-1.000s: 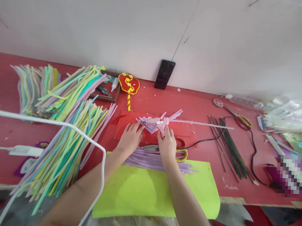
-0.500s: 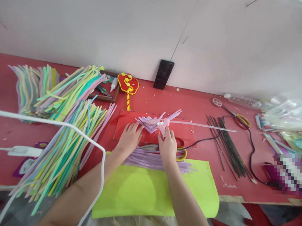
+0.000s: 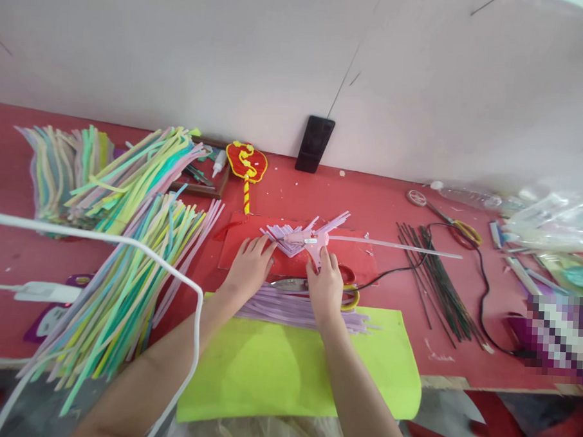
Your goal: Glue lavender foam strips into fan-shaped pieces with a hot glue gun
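My right hand [image 3: 325, 284] is wrapped round the grip of a pink hot glue gun [image 3: 310, 241], its nozzle pointing left over a fan of lilac foam strips [image 3: 287, 238] on a red sheet [image 3: 357, 259]. A clear glue stick [image 3: 396, 246] juts out to the right from the gun's back. My left hand [image 3: 248, 269] lies flat, fingers spread, its fingertips on the left edge of the lilac fan. A bundle of lilac strips [image 3: 288, 305] lies under both wrists, on a lime green sheet [image 3: 285, 373]. Scissors [image 3: 303, 285] lie between the hands.
Piles of pastel foam strips [image 3: 126, 250] fill the left of the red table [image 3: 379, 203]. A red and yellow ornament [image 3: 246, 164] and a black phone [image 3: 315, 144] stand by the wall. Dark green wire stems [image 3: 438, 283], a black cord [image 3: 481, 297], plastic bags [image 3: 556, 223] lie right. A white cable [image 3: 102, 237] crosses the foreground.
The glue gun and my right hand have shifted slightly right and back along the lilac fan. My left hand stays in place on the strips.
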`<state>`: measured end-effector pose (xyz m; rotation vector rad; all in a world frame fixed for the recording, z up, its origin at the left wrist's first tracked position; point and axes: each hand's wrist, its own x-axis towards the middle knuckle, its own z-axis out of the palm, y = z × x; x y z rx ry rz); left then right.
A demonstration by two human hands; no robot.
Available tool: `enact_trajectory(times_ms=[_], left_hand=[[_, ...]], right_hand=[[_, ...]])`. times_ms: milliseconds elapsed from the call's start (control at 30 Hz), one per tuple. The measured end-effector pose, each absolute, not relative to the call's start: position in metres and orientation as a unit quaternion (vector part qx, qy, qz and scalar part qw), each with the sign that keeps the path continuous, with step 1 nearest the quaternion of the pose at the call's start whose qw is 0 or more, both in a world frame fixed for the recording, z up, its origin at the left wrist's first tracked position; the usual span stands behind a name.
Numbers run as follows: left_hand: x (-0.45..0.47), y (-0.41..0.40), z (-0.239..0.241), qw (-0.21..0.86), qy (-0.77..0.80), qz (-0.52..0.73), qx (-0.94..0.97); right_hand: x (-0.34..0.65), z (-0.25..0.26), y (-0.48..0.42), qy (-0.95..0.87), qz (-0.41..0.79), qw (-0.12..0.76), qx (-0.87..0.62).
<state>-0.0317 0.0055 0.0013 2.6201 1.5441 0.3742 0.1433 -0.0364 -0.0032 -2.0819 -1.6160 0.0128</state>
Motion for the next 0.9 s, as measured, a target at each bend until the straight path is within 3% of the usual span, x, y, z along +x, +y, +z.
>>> enact_trajectory(times_ms=[900], left_hand=[[-0.0315,0.0054,0.0031,0.044,0.506,0.118,0.854]], right_hand=[[0.1506,-0.0056,-0.0447,-0.585,0.006,0.248,-0.773]])
